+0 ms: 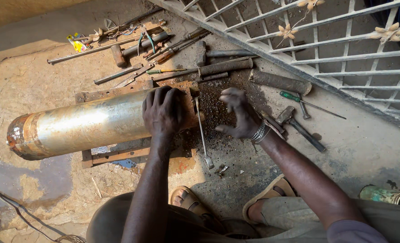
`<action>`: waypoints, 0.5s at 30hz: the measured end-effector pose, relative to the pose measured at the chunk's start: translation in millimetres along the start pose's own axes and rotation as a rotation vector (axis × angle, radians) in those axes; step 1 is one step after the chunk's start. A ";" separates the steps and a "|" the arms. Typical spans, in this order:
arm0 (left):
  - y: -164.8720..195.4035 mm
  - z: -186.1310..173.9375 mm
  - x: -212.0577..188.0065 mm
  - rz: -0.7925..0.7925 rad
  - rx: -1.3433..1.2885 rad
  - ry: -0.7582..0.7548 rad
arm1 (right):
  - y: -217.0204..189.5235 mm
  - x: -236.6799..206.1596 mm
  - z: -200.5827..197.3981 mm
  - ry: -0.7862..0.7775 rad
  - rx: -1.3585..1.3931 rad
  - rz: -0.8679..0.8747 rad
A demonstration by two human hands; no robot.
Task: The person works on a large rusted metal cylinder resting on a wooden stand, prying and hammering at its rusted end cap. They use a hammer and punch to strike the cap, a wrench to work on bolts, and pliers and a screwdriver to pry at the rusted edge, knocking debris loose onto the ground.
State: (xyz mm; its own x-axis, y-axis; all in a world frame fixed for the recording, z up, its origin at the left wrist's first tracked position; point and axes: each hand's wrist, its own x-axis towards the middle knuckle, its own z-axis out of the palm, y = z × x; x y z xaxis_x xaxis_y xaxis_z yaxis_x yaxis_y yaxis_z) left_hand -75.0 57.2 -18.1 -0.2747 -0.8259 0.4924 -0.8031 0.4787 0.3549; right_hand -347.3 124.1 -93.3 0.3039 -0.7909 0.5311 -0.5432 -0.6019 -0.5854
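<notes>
A long metal cylinder lies on its side across a rusty frame on the ground; its contents cannot be seen. The left hand presses flat on the cylinder's near end, fingers spread over the top, gripping nothing. The right hand hovers just beside that end, fingers loosely curled and empty, above dark metal filings. A slim wrench lies between the hands. Hammers rest just right of the right hand.
</notes>
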 end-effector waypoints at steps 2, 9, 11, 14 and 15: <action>0.9 -2.3 1.1 -0.025 -0.001 -0.019 | -45.6 25.7 29.8 -0.033 -0.052 -0.323; 0.7 -0.7 -1.7 -0.032 0.047 -0.030 | 17.9 18.2 -35.9 0.848 0.650 0.720; -1.5 3.4 -1.9 -0.046 0.071 -0.041 | 41.4 6.1 -65.5 0.931 0.874 0.685; -5.6 7.5 -1.3 -0.003 0.125 -0.043 | 39.1 19.7 -70.7 0.714 0.845 0.660; -5.9 8.3 -1.9 -0.020 0.120 -0.054 | 32.7 35.4 -62.8 0.633 0.827 0.639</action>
State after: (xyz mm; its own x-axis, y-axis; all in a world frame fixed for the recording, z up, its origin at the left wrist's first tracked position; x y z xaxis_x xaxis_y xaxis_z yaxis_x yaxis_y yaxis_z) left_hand -74.2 53.4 -27.7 -0.2834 -0.8511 0.4420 -0.8654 0.4255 0.2645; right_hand -403.5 83.4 -55.2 -0.3953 -0.9155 0.0743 0.2765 -0.1957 -0.9409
